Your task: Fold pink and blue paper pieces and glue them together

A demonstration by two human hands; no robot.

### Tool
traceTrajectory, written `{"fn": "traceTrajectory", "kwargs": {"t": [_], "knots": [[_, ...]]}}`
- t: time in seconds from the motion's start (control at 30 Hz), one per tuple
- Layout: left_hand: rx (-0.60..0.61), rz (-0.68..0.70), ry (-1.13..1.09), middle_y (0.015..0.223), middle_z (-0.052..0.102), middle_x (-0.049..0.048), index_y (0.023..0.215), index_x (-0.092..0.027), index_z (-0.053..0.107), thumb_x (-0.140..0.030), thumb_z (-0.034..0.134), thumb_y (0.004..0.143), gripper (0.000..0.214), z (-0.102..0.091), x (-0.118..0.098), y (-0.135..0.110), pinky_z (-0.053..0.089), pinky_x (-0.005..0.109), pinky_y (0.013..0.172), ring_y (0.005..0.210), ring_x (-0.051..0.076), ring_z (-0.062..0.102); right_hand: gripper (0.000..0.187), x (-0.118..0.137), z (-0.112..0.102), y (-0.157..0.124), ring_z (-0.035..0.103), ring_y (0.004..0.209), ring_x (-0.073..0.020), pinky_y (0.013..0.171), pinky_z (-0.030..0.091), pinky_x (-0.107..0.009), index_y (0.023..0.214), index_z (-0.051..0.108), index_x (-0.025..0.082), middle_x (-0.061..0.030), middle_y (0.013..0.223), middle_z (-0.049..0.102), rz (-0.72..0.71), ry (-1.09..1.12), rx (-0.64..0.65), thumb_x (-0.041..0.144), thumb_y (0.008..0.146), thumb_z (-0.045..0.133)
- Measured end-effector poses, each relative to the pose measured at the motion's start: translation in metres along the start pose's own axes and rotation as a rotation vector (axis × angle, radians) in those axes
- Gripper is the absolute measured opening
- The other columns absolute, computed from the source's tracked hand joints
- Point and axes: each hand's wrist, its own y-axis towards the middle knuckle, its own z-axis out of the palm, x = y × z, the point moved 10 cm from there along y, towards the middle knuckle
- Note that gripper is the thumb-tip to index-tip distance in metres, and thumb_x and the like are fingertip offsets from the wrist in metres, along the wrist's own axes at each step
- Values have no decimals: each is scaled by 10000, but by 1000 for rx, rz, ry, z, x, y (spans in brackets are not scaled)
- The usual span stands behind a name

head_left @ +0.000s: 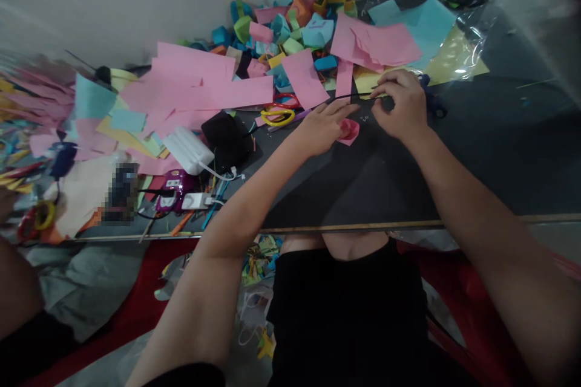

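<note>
My left hand [323,126] lies over the dark table with its fingers stretched out toward the right. Beside its fingertips sits a small pink folded paper box [348,132], partly covered by the hand. A thin black cable [351,97] runs just beyond those fingers toward my right hand [402,106]. That hand is curled, its fingertips closed at the cable. Right behind its wrist is a dark blue object [434,100], mostly hidden, whose kind I cannot make out. Scissors with red and yellow handles [278,116] lie left of my left hand.
Pink paper sheets [190,81] and a heap of coloured folded paper pieces [276,30] line the back. A white power adapter [188,150], a black pouch [226,139] and a purple device [177,184] lie at left. Clear plastic wrap [474,42] is at back right. Another person sits at left.
</note>
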Motion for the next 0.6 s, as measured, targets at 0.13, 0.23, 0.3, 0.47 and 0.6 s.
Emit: {"fn": "traceTrajectory", "kwargs": {"t": [0.13, 0.23, 0.3, 0.47, 0.6], "knots": [[-16, -50, -2, 1702, 417, 113, 1382, -215, 683, -196, 543, 971, 434, 4, 1, -10, 380, 521, 1251, 1564, 334, 367, 298, 2, 1, 0, 616, 1263, -420, 1041, 516, -693, 1112, 740, 358, -99, 1273, 705, 16, -21, 6, 247, 862, 623], [-31, -84, -17, 1669, 450, 133, 1406, -207, 662, -217, 539, 991, 433, 6, 3, -11, 373, 518, 1258, 1573, 332, 354, 261, 2, 3, 0, 619, 1269, -419, 1053, 508, -692, 1072, 736, 349, -101, 1264, 707, 22, -29, 13, 246, 866, 613], [-42, -109, -32, 1638, 470, 159, 1383, -186, 671, -234, 507, 1022, 400, 6, 6, -9, 370, 519, 1257, 1573, 342, 353, 257, 3, 5, 0, 614, 1281, -428, 1069, 491, -715, 1079, 733, 348, -102, 1265, 703, 18, -30, 29, 260, 876, 603], [-98, -129, -80, 1527, 547, 196, 1356, -148, 670, -287, 434, 1076, 391, 2, 10, -4, 373, 492, 1243, 1541, 347, 388, 318, 3, 11, -3, 571, 1337, -475, 1082, 446, -786, 1166, 729, 363, -106, 1331, 680, 11, 5, 77, 312, 876, 610], [-78, -144, -96, 1465, 562, 198, 1325, -135, 688, -255, 464, 1058, 368, 5, 11, -4, 371, 499, 1220, 1508, 359, 414, 282, 4, 12, -4, 598, 1298, -462, 1070, 460, -791, 1137, 741, 365, -99, 1244, 718, 18, 48, 43, 363, 897, 593]]}}
